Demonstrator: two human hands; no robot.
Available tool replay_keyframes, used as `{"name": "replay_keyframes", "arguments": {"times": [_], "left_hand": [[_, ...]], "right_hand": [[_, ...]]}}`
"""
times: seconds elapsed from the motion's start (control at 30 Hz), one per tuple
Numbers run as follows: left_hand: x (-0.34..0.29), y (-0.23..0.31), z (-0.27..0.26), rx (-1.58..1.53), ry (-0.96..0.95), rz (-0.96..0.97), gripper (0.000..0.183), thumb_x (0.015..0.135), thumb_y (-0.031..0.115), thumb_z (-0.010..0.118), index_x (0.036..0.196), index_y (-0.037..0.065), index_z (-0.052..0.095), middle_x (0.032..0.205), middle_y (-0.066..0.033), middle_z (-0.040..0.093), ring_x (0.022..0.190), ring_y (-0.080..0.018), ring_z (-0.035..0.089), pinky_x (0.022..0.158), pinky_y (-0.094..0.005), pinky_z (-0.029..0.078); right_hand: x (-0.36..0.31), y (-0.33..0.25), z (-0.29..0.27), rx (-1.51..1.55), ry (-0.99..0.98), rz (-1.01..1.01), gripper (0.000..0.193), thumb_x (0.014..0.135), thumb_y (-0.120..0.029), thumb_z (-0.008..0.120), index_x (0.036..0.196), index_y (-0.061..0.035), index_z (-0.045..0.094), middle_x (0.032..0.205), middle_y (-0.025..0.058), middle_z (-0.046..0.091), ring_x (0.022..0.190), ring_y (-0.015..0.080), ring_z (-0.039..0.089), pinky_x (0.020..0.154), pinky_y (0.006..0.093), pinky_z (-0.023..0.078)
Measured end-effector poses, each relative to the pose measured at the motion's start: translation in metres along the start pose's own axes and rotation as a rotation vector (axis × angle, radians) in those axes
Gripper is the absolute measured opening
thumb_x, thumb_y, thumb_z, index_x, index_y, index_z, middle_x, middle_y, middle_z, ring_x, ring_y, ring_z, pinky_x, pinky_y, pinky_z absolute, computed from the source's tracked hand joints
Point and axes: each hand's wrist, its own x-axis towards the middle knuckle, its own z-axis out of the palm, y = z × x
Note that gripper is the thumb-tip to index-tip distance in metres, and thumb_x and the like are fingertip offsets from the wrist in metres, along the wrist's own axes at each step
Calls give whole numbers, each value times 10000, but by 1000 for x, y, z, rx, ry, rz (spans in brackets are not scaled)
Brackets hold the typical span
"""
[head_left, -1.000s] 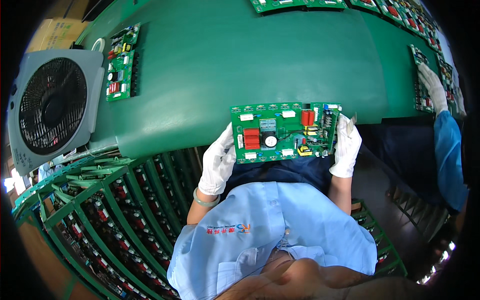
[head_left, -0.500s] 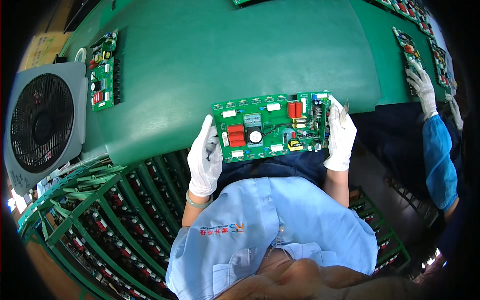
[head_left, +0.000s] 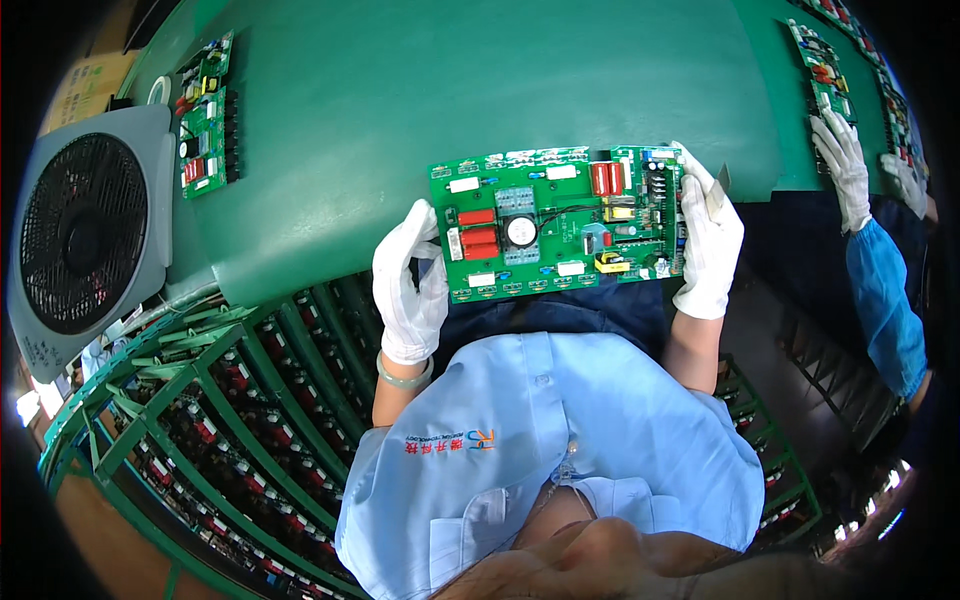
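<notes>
A green circuit board (head_left: pixel 555 270) is held up by its two ends, over the near edge of the bench. It carries red capacitors, white blocks, a round white-topped part and yellow-wrapped coils. My left hand (head_left: pixel 408 300), in a white glove, grips the left end, with the thumb at the edge and the fingers curled beside it. At the other end my right hand (head_left: pixel 712 245), also gloved, is closed on the board's right edge. A small flat grey metal piece (head_left: pixel 719 187) sticks up from the right hand; its lower part is hidden by the fingers.
A green mat (head_left: pixel 480 80) covers the bench. Another circuit board (head_left: pixel 205 130) lies at its left, near a grey box fan (head_left: pixel 85 230). Green racks (head_left: pixel 230 420) full of boards stand below left. At right, a co-worker's gloved hand (head_left: pixel 845 170) touches a board (head_left: pixel 820 70).
Both my hands have lifted the circuit board a little away from me and to the right in the view. My grip on it stays the same.
</notes>
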Motion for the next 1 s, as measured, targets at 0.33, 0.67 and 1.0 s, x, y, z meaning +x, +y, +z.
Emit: {"name": "replay_keyframes", "arguments": {"times": [0.33, 0.67, 1.0], "left_hand": [[5, 8, 1, -26, 9, 46, 489, 850, -39, 665, 1311, -55, 505, 1109, -137, 625, 852, -146, 605, 771, -274, 502], [11, 13, -1, -143, -6, 65, 479, 867, -21, 646, 1318, -62, 490, 1133, -144, 618, 891, -160, 612, 802, -298, 505], [8, 11, -3, -106, -1, 42, 469, 877, 69, 661, 1305, -47, 511, 1221, -194, 590, 1030, -252, 625, 914, -353, 489]], "right_hand": [[3, 11, 1, 55, -38, -13, 313, 993, -131, 509, 1257, 0, 617, 1183, 31, 656, 950, 54, 554, 873, 205, 431], [1, 10, 4, 141, -45, 1, 327, 992, -114, 518, 1279, 26, 588, 1210, 40, 645, 921, 44, 546, 857, 194, 425], [1, 13, 0, 272, -82, 54, 352, 979, -126, 531, 1279, 51, 577, 1184, 66, 646, 929, 63, 570, 851, 202, 441]]}}
